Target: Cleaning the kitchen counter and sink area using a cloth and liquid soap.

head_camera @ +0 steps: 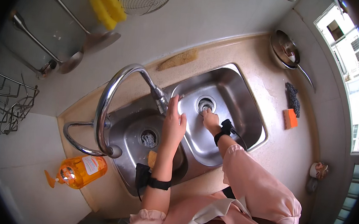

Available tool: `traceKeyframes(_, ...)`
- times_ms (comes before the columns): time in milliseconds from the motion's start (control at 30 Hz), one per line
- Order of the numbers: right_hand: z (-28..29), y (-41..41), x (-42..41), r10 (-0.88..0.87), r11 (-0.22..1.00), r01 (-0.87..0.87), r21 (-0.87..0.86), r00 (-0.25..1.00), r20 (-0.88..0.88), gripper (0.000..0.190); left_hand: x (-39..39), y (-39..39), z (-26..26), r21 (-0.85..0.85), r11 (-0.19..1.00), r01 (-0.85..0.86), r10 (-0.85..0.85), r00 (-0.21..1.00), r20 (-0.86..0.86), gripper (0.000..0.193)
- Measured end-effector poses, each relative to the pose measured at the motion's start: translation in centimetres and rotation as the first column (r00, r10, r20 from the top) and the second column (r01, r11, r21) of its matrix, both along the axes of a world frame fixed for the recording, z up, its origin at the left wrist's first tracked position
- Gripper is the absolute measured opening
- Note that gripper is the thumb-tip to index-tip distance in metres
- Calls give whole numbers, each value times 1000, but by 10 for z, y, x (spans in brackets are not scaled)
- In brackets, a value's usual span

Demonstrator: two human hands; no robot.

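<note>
My right hand (211,120) reaches into the right basin (240,101) of a stainless steel double sink. Its fingertips are closed at the near side of the drain strainer (205,104), whose grip point they partly hide. Over the divider, my left hand (174,124) is held up with straight fingers and the thumb apart, nothing in it. Its fingertips are beside the spout head of the chrome faucet (159,100); whether they touch it I cannot tell. A small metal tip (181,97) shows behind these fingers.
The left basin (126,139) holds crumpled material (148,140) in its drain and a yellow sponge piece (152,158). An orange dish soap bottle (81,171) stands at left. A pan (284,50), steel-wool-like scrubber (292,98) and orange sponge (290,118) are right. Utensils (72,62) hang on the wall.
</note>
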State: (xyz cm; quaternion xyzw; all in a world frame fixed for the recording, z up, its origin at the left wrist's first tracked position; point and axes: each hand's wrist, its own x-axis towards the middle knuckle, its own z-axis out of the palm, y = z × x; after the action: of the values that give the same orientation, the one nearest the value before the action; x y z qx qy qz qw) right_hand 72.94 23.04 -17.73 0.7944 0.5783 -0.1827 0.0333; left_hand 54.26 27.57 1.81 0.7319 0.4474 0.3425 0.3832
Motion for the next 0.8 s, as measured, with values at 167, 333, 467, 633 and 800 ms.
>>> traceKeyframes(167, 9, -3, 22, 88, 989, -100, 107, 990, 113, 18, -16, -14, 1, -62, 992, 107, -115, 984, -133, 53)
traceKeyframes(333, 86, -19, 4, -22, 903, 57, 426, 996, -88, 10, -72, -44, -2, -358, 932, 52, 13, 984, 177, 41)
traceKeyframes(467, 180, -56, -51, 55, 815, 283, 505, 830, -555, 12, -134, -62, -27, -582, 811, -63, 268, 924, 274, 31)
traceKeyframes(633, 201, -55, -167, -35, 911, 412, 6, 93, -995, 14, -175, -67, -25, -725, 672, -152, 448, 863, 234, 38)
traceKeyframes(800, 167, -34, -228, -167, 883, 356, -306, -371, -913, 15, -198, -63, -23, -747, 651, -131, 493, 822, 286, 30)
